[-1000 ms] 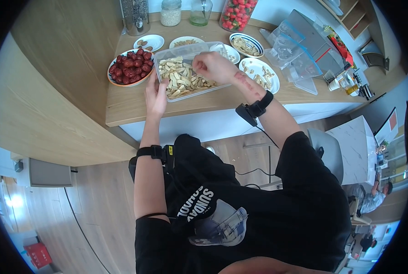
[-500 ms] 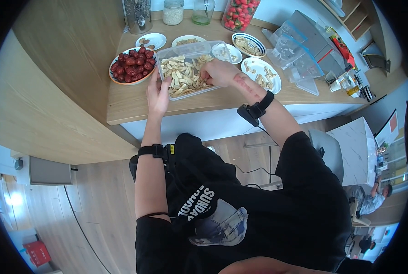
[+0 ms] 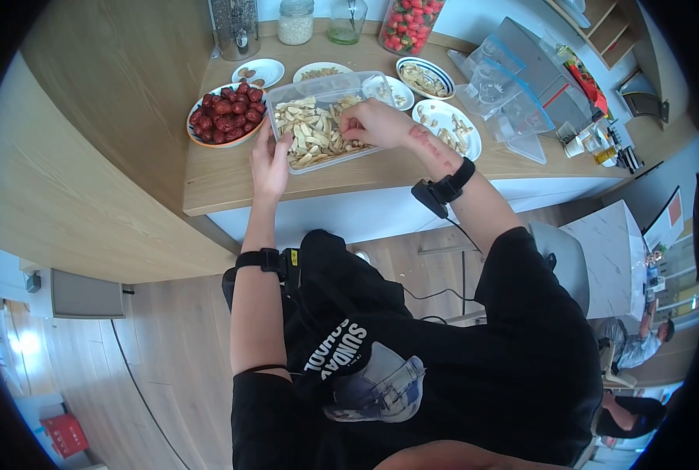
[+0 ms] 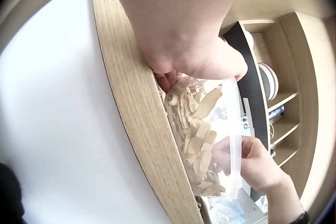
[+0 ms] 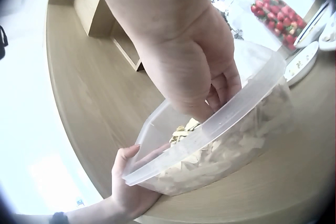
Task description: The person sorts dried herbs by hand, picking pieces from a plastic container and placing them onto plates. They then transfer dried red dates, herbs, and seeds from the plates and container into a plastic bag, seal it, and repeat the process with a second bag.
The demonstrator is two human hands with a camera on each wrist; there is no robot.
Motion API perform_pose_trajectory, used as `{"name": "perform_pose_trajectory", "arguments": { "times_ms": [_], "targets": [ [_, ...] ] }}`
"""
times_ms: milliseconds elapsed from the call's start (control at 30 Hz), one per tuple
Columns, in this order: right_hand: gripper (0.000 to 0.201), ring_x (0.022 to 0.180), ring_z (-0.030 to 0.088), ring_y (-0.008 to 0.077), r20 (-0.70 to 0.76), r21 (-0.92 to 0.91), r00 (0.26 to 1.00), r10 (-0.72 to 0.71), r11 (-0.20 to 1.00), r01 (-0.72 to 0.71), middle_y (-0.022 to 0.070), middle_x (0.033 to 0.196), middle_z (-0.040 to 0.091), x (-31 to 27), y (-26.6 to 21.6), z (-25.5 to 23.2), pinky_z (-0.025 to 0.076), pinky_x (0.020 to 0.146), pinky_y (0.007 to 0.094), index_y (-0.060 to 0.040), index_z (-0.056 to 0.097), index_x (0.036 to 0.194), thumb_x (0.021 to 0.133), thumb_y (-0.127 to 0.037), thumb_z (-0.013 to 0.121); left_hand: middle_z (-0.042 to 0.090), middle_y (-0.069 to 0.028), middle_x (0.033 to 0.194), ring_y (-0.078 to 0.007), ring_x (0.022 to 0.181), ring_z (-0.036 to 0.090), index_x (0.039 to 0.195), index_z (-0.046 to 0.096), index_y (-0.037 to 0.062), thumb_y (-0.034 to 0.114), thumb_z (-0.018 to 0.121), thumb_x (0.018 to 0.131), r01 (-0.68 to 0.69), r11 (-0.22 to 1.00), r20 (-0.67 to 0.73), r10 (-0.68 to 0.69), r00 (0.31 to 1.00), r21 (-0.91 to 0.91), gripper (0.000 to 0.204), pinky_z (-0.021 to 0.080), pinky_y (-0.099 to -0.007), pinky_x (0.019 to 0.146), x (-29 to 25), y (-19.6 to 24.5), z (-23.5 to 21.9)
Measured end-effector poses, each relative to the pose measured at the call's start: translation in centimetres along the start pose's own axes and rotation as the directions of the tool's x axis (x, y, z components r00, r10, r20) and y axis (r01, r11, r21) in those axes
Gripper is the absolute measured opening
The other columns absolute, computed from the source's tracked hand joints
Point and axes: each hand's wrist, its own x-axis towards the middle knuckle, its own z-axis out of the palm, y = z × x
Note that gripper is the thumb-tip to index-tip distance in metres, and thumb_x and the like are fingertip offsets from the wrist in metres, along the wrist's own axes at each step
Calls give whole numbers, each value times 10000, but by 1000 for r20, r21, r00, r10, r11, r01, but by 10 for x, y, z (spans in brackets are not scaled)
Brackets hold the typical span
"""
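My left hand holds the near left end of a clear plastic container, its thumb at the rim and its fingers against the outer wall. Pale dried slices lie heaped inside, thickest toward the left. From the right, my right hand reaches over the rim with bent fingers down among the slices. In the right wrist view its fingertips are hidden behind the container's wall, and I cannot tell whether they pinch a slice. The left wrist view shows the right hand at the container's far end.
A bowl of red dates stands close left of the container. Behind are small plates, glass jars and a tub of strawberries. To the right lie a plate of slices, a striped bowl and clear plastic boxes.
My right hand has gone from above the slices down into them, then shifted slightly right. My left hand keeps its hold on the container.
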Motion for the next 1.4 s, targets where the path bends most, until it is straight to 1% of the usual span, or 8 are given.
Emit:
{"name": "perform_pose_trajectory", "arguments": {
  "times_ms": [300, 433, 533, 600, 767, 833, 1033, 1400],
  "targets": [
    [187, 831, 703, 251, 186, -35, 980, 74, 997, -68, 80, 863, 736, 8, -1, 11, 538, 745, 362, -51, 720, 936, 772, -126, 771, 637, -145, 1197, -180, 989, 658, 1441, 441, -32, 139, 584, 939, -2, 1000, -6, 2, 1000, -19, 550, 509, -305, 846, -1, -1, 1],
    [181, 840, 702, 251, 187, 23, 982, -7, 1000, 3, 81, 871, 738, 8, 7, 10, 537, 751, 361, -48, 722, 932, 780, -137, 764, 637, -138, 1188, -178, 986, 657, 1440, 447, -24, 147, 586, 939, 21, 1000, 1, -21, 1000, 4, 548, 508, -305, 846, -2, 4, 1],
    [166, 844, 700, 246, 99, 144, 993, -61, 988, 46, 92, 867, 735, 6, 17, 5, 536, 762, 357, -41, 718, 935, 803, -140, 733, 644, -138, 1184, -175, 973, 659, 1439, 449, -22, 148, 587, 938, 15, 1000, -14, -14, 1000, 12, 546, 509, -307, 839, -1, 0, 1],
    [157, 774, 684, 223, -50, 64, 993, -108, 992, 111, 116, 849, 717, 3, 15, -2, 530, 710, 334, -26, 722, 976, 851, -117, 694, 647, -138, 1180, -174, 970, 658, 1437, 452, -22, 149, 589, 937, 24, 1000, -3, -24, 1000, -7, 546, 509, -308, 838, 0, -1, 0],
    [156, 769, 691, 226, 69, 89, 997, 18, 996, -24, 132, 822, 714, -4, 5, -7, 537, 717, 328, -4, 707, 933, 836, -126, 702, 651, -135, 1172, -176, 973, 658, 1436, 454, -24, 144, 588, 935, 10, 999, 5, -10, 1000, -34, 545, 509, -311, 845, -1, 4, 2],
    [156, 789, 698, 250, 157, -58, 987, 22, 998, -13, 137, 835, 717, -3, 3, -4, 541, 726, 339, 2, 704, 923, 825, -120, 698, 650, -137, 1188, -175, 983, 657, 1436, 452, -27, 136, 584, 938, -6, 999, -7, 6, 1000, -34, 540, 509, -311, 855, -2, 3, 2],
    [155, 920, 697, 320, 72, -237, 986, 150, 963, -129, 136, 929, 725, -1, 2, -5, 549, 809, 404, -50, 726, 934, 794, -52, 660, 645, -149, 1202, -177, 985, 656, 1436, 449, -33, 135, 583, 941, -10, 998, -4, 10, 1000, -67, 539, 508, -308, 861, -2, 2, 3],
    [157, 924, 693, 309, 83, -218, 988, 130, 970, -109, 138, 920, 721, 2, 8, -9, 544, 814, 395, -51, 720, 950, 801, -54, 671, 633, -155, 1179, -173, 946, 658, 1456, 427, -25, 139, 595, 936, -5, 999, -6, 5, 1000, -34, 570, 516, -306, 812, -1, -1, 1]
  ]
}}
